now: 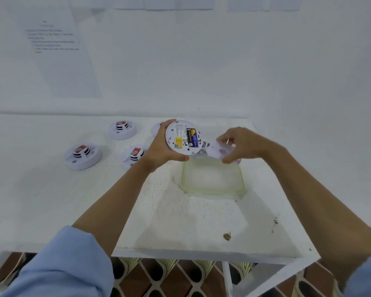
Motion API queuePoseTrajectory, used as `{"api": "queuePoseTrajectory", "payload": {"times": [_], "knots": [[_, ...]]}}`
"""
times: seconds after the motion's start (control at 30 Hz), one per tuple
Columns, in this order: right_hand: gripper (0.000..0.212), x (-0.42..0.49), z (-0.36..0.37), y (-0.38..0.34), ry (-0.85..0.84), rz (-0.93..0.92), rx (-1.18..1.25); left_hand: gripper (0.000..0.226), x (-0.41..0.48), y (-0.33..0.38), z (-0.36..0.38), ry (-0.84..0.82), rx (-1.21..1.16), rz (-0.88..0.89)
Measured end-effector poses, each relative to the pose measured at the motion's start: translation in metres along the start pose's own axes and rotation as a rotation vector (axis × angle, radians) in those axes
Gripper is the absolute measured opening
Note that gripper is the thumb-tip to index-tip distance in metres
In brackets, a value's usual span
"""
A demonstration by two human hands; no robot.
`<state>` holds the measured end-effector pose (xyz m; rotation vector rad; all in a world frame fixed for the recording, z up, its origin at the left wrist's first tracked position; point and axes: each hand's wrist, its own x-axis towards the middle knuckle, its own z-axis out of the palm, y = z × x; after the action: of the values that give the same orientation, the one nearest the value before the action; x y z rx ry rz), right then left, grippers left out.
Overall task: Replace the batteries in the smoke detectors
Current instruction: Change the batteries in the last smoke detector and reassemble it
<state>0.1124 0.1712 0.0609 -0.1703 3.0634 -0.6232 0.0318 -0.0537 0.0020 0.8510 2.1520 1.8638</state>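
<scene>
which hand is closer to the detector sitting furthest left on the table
Left. The left hand, gripping an opened detector, is right of the far-left detector; the right hand, holding a white cover, is farther right again.

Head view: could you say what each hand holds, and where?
Left hand: smoke detector, by its rim. Right hand: white cover, at its edge.
</scene>
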Motion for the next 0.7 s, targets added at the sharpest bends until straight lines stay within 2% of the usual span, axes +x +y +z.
{"api": "queuePoseTrajectory", "payload": {"times": [0.07,0.13,0.33,0.5,0.7], "knots": [[0.055,0.007,-0.014,-0.003,0.107,-0.024,0.097,0.102,0.006,0.000,0.002,-0.018,-0.005,0.002],[0.058,0.022,-0.017,-0.014,0.142,-0.076,0.137,0.100,0.016,0.000,0.004,-0.035,-0.014,-0.004],[0.054,0.070,-0.006,-0.035,0.118,-0.164,0.045,0.104,0.050,-0.001,0.000,-0.098,-0.005,0.030],[0.066,0.101,-0.004,-0.031,0.110,-0.182,0.039,0.101,0.075,-0.008,-0.013,-0.140,-0.007,0.035],[0.065,0.121,-0.003,-0.024,0.099,-0.211,0.049,0.101,0.098,-0.016,-0.021,-0.197,-0.021,0.039]]}}
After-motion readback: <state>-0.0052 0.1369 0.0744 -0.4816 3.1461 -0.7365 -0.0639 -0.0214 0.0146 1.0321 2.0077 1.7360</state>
